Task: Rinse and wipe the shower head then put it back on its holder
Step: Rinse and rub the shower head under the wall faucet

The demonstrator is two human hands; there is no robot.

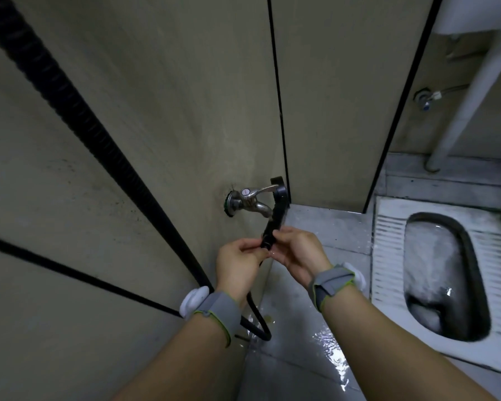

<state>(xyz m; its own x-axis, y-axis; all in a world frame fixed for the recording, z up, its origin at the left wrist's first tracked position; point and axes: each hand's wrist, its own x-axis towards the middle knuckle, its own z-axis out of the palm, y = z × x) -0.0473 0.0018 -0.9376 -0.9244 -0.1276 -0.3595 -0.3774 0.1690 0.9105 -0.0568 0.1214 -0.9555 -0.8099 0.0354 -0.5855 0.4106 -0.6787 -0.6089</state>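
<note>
- We hold the shower head (276, 211) upright just beside the tap (250, 199), low on the wall (156, 117); its top end sits level with the tap lever and its handle runs down into our hands.
- Our left hand (239, 263) pinches the bottom of the handle, where the hose (70, 111) joins it, with fingers and thumb closed on that joint.
- Our right hand (298, 254) curls round the same lower stretch of handle from the other side, fingertips touching the black plastic.
- We cannot tell whether water is running from the tap; the floor (315, 328) below is wet and shiny.
- We judge the head light and rigid, likely plastic, so one hand could carry it.
- Wet, its smooth handle will probably be slippery; the narrow lower handle, where we grip now, looks the surest hold.
- The ribbed hose is flexible and will likely tug and twist the head as we turn it, so we keep a hand near the joint.
- No cloth or holder shows here; a squat pan (446, 273) lies to the right.
</note>
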